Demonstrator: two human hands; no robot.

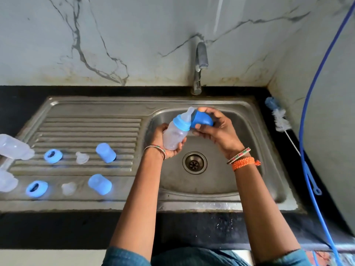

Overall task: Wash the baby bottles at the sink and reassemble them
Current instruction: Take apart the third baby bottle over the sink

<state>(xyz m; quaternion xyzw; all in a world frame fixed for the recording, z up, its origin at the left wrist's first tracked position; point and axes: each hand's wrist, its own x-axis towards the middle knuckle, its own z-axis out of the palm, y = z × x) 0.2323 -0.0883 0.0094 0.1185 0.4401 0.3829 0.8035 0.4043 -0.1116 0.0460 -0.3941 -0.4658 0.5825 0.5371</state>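
Head view: L hand (166, 144) wraps round a clear bottle (175, 136) w/ blue collar & teat, tilted over the sink (255, 143) basin. R hand (215, 129) grips a blue cap (201, 120) just beside the teat, at the collar. Drainboard, left: two caps (105, 152), two rings (53, 156), two teats (82, 157), two clear bottles at the edge. Brush (279, 120) on counter right of sink.

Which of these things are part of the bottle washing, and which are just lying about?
Part of the job: bottle in left hand; blue cap in right hand; caps, rings, teats on the drainboard; bottle brush.

Lying about: blue hose.
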